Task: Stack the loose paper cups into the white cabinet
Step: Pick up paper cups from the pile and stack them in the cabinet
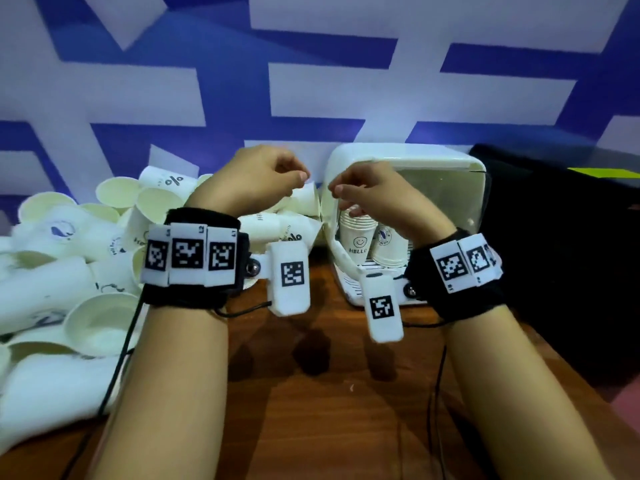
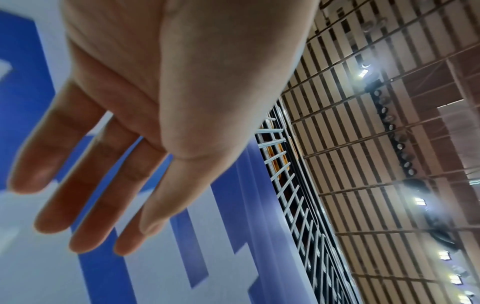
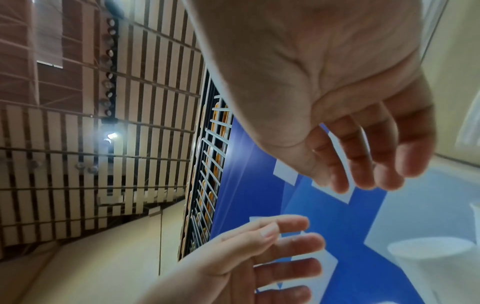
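Head view: both hands, left and right, hover loosely curled and holding nothing before the open cabinet, where stacks stand nested to save room. Loose cups heap on the desk at left.

Left wrist: fingers straight, spread.

Right wrist: fingers relaxed, nothing between them.

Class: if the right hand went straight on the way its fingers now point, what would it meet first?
The right hand points left, toward the left hand; it would probably meet those fingertips first, though depth is unclear.
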### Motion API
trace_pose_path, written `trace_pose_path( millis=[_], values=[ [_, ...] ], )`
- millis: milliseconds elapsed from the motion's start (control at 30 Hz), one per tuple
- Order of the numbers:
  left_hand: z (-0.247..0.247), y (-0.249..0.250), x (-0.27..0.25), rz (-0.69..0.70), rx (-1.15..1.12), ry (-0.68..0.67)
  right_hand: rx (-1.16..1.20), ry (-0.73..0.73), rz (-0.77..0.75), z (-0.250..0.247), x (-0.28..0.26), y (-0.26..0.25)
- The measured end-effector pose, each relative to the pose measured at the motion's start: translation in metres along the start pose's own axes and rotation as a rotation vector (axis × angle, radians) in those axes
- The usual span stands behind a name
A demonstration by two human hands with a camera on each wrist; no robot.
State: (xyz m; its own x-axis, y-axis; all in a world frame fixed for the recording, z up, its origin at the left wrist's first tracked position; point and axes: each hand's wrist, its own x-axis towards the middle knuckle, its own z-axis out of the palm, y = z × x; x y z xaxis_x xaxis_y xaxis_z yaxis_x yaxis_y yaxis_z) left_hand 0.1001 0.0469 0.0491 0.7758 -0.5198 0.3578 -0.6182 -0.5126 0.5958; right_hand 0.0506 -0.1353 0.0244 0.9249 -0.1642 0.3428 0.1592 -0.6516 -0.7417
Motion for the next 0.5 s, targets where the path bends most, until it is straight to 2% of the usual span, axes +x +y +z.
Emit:
trace_pose_path(
  millis=[167,233,367,500],
  values=[
    [-0.037,-0.032,-0.035,-0.095,0.060,0.097,0.058,0.031,-0.062,0.033,-0.002,-0.023],
    [-0.047,-0.040,-0.041,-0.124,0.049,0.182,0.119,0.017,-0.071,0.049,0.003,-0.036],
    [-0.055,-0.057,-0.040,-0.193,0.065,0.284,0.222,-0.066,-0.071,0.085,0.021,-0.065],
    [-0.062,-0.075,-0.038,-0.286,0.096,0.415,0.288,-0.199,-0.009,0.121,0.042,-0.083]
  ],
)
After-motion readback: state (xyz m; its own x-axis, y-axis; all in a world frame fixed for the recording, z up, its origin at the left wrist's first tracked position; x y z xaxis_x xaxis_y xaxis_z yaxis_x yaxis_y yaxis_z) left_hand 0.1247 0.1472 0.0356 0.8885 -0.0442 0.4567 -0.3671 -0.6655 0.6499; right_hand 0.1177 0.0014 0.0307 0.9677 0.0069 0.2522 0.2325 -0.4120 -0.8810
